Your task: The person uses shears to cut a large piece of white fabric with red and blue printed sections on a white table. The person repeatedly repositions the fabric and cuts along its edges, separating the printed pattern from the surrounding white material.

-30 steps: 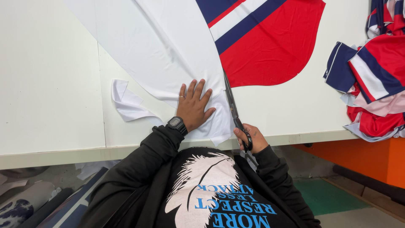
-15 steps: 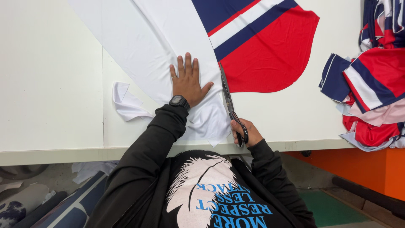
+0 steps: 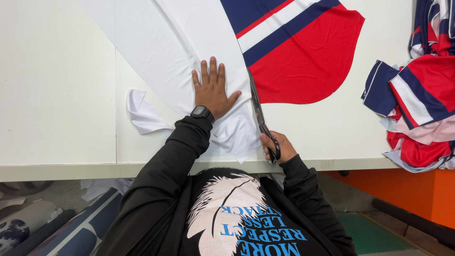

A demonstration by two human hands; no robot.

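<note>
The left hand [image 3: 213, 90] lies flat on the white fabric [image 3: 185, 52], palm down, with the fingers spread and pointing away from the body. It holds nothing; it only presses the cloth against the white table [image 3: 57, 85]. There is a ring on one finger and a black watch [image 3: 202, 113] at the wrist, where the black sleeve begins. The forearm comes up from the body at a slant.

The right hand [image 3: 277, 148] is near the table edge, closed around the black handles of the scissors [image 3: 259, 116]. The fingers go through the loops, so the grip is firm on the tool. The blades point away from the person and lie along the border where the white fabric meets the red, navy and white printed panel [image 3: 303, 52]. The blades look almost together, with the tips close to the thumb of the left hand.

To the left of the pressing hand, a small white scrap [image 3: 142, 114] lies loose on the table, apart from the main cloth. On the right end of the table there is a pile of cut pieces [image 3: 417, 104] in the same red, navy and white, well apart from both hands. Below the table edge, at the left, some fabric rolls [image 3: 47, 227] are on the floor.
</note>
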